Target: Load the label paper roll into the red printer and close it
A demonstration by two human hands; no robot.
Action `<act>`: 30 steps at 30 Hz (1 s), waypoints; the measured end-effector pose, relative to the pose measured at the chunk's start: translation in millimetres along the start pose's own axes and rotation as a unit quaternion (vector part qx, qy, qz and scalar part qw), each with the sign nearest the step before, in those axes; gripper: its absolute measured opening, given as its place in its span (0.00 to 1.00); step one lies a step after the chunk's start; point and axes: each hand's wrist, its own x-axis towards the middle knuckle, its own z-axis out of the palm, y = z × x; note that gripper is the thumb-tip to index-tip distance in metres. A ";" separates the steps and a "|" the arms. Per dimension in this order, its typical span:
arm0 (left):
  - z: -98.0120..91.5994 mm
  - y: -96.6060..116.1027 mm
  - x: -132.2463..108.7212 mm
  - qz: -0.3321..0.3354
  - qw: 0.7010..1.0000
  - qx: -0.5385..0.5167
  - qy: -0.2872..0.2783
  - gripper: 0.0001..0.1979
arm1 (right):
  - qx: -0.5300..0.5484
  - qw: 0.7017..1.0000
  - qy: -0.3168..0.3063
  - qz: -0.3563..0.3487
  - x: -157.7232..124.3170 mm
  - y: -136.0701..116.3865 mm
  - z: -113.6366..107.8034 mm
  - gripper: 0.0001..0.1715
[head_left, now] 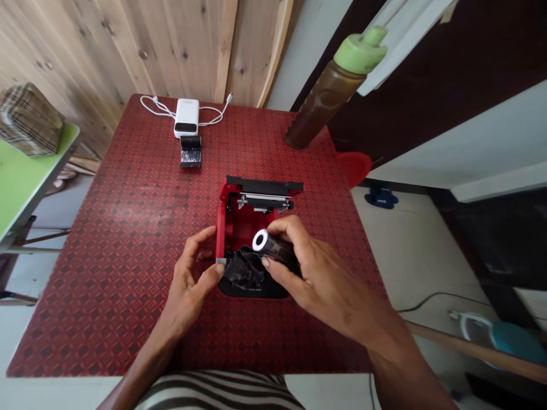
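Observation:
A small red and black printer [239,228] sits open on the red patterned table [128,239], its lid tipped back. My right hand [307,273] is closed round a black ribbon roll with a white core [267,244], holding it over the printer's open bay. Crumpled black film [243,270] trails from the roll into the bay. My left hand [192,279] grips the printer's left side, thumb on its front left corner.
A white power bank [187,117] with a white cable and a small black piece [190,151] lie at the table's far side. A brown bottle with a green cap [333,91] stands at the far right corner. A green table [25,176] is at left.

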 end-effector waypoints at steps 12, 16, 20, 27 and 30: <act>-1.6 1.5 -0.4 -0.007 1.000 0.009 -0.008 0.28 | -0.239 0.970 0.040 -0.037 28.8 -1.9 37.9 0.17; -1.6 0.4 0.2 -0.011 1.000 0.006 -0.012 0.29 | -0.242 0.970 -0.007 0.011 42.8 -5.9 36.3 0.12; -2.4 -1.2 0.2 -0.017 1.000 0.008 -0.011 0.30 | -0.261 0.964 -0.049 0.033 58.2 -7.1 36.1 0.10; -3.8 -2.0 -1.1 -0.018 1.000 0.012 -0.014 0.30 | -0.255 0.966 -0.050 0.009 61.8 5.5 43.0 0.10; -3.4 -1.5 -0.1 -0.014 1.000 0.010 -0.015 0.29 | -0.207 0.978 -0.008 -0.036 47.0 8.8 36.5 0.17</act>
